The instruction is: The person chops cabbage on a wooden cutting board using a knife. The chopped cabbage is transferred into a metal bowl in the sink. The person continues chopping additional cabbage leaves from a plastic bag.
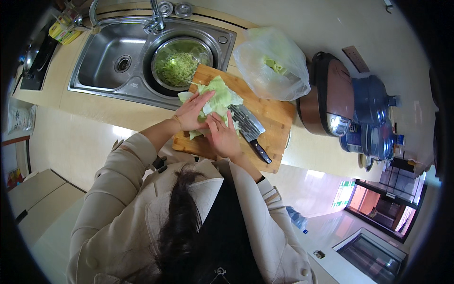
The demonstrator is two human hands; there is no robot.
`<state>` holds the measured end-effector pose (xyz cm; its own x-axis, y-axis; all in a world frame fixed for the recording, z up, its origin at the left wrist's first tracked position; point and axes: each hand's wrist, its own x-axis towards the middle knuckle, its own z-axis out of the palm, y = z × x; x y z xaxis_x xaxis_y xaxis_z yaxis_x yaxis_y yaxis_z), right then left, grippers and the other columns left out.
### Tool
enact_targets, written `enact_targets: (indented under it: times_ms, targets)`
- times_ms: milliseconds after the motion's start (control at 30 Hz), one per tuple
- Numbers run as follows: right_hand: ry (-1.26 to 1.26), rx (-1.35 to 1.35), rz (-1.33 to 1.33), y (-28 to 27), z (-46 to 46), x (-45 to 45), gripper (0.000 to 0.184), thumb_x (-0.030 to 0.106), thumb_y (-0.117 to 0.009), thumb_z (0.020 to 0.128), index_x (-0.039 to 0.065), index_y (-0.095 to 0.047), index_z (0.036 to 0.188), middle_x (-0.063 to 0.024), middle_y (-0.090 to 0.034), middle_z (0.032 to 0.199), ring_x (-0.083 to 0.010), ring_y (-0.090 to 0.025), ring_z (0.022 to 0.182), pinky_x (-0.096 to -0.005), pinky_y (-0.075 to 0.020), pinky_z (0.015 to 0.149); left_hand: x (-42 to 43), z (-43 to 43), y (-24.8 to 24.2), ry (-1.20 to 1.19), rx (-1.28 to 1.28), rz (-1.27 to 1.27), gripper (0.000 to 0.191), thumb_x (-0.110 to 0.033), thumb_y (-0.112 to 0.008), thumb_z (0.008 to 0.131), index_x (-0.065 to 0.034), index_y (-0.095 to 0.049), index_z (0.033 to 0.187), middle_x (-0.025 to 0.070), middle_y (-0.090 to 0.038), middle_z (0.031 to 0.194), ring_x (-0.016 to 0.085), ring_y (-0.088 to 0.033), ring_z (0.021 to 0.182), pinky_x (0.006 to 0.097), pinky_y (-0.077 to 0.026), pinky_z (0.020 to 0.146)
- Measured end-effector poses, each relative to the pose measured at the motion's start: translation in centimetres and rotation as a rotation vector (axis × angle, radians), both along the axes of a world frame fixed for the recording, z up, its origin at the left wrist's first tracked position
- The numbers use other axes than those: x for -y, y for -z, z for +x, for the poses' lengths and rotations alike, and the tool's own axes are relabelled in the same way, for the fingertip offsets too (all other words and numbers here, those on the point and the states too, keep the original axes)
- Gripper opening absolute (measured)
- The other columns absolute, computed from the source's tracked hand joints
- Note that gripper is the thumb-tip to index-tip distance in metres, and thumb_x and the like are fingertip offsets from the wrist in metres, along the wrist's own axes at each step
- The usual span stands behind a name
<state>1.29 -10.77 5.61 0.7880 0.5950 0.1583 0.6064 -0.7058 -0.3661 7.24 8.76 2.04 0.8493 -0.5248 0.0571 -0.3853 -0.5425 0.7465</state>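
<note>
A loose stack of pale green cabbage leaves [220, 94] lies on the wooden cutting board [273, 117]. My left hand [192, 110] grips the leaves from the left, its fingers stretched over them. From the near side my right hand [224, 137] holds the same leaves, fingers bent against them. Just right of the leaves a cleaver [251, 123] rests flat on the board, its black handle towards me and its blade tip close to the leaves. Shredded cabbage [177, 69] fills part of a metal bowl [155, 67] standing in the right sink basin, beyond the board's left corner.
A stainless steel sink [106, 76] with a faucet [156, 23] lies at the back left. Behind the board stands a plastic bag [283, 46] with cabbage inside. To the right are a brown rice cooker [330, 92] and large blue water jugs [370, 101]. The board's near edge overhangs the counter.
</note>
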Motion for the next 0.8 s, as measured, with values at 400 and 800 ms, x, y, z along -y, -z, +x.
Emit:
enact_targets:
  times_ms: [400, 800]
  targets:
    - [0.599, 0.046, 0.054, -0.3, -3.1, 9.9, 0.05, 0.006, -0.067, 0.078, 0.003, -0.052, 0.126, -0.0207, -0.056, 0.114, -0.0395, -0.056, 0.103, -0.047, -0.0468, 0.093, -0.5, 0.7, 2.0, 0.021, -0.022, -0.115, 0.028, -0.019, -0.049, 0.099, -0.0133, -0.047, 0.126, 0.0123, -0.034, 0.158, 0.028, -0.028, 0.147, 0.046, -0.015, 0.121]
    - [0.788, -0.391, 0.026, 0.0, -6.6, 14.6, 0.054, 0.011, -0.065, 0.075, 0.005, -0.042, 0.124, -0.0262, -0.061, 0.105, -0.0459, -0.06, 0.095, -0.0522, -0.0499, 0.08, 0.2, 0.3, 2.9, -0.051, 0.063, -0.065, 0.031, -0.015, -0.059, 0.092, -0.0126, -0.051, 0.122, 0.0097, -0.035, 0.157, 0.032, -0.038, 0.14, 0.0495, -0.025, 0.117]
